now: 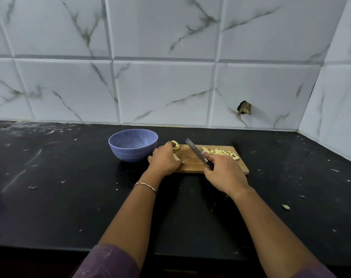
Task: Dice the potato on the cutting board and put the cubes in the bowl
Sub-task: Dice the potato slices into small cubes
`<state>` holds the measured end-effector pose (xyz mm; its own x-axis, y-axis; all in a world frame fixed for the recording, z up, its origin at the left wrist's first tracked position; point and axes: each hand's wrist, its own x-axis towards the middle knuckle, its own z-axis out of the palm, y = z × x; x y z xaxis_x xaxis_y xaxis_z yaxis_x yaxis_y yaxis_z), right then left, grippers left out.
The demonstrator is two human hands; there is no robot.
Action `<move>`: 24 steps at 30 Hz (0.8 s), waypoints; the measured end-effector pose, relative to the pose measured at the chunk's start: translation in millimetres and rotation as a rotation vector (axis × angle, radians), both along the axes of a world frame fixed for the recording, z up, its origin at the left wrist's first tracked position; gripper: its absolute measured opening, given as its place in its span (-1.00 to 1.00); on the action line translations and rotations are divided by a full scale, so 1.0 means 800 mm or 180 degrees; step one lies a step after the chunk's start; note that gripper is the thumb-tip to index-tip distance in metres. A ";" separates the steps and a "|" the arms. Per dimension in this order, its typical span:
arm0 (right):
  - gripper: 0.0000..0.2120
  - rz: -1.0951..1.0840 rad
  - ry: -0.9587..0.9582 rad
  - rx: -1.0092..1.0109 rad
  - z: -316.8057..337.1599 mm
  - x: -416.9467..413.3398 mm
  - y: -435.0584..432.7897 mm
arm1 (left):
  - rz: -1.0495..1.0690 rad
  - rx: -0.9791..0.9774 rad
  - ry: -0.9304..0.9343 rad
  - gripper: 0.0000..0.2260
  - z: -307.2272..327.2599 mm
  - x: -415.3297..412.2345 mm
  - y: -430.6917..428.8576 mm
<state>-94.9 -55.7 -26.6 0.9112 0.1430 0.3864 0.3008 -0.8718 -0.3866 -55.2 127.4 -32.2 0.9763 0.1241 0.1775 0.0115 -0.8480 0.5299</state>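
Dicing looks about midway. The left grip [165, 159] curls over the uncut potato piece [176, 145] at the left end of the cutting board [190, 162], mid-frame. The right grip [224, 175] is clamped on the knife [193, 149], its blade angled toward upper left. Cut cubes [220, 152] are heaped at the board's right end. The lilac bowl [130, 154], just left of the board, looks empty. The next cut should land beside the left fingertips without touching them. Scraps fleck the black table [70, 197], and marble-look wall tiles [162, 87] rise behind.
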 end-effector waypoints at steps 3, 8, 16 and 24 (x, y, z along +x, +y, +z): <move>-0.52 -0.0015 -0.0001 0.0044 0.001 -0.001 -0.001 | -0.0132 -0.0037 -0.0161 -0.39 0.001 -0.001 -0.008; -0.57 -0.0096 -0.0037 0.0099 0.003 -0.002 -0.003 | -0.0464 -0.0055 -0.0270 -0.43 -0.006 0.003 -0.023; -0.55 -0.0158 -0.0056 0.0084 0.002 0.000 -0.003 | -0.0520 0.0353 -0.0273 -0.51 -0.002 0.010 -0.031; -0.54 -0.0098 0.0065 0.0011 0.004 -0.001 0.000 | 0.0093 0.0857 -0.0499 -0.80 -0.009 0.020 -0.024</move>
<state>-95.4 -55.4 -23.8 0.9229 0.1134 0.3680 0.2658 -0.8792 -0.3955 -39.4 107.8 -39.5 0.9312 0.0798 0.3558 -0.0262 -0.9586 0.2836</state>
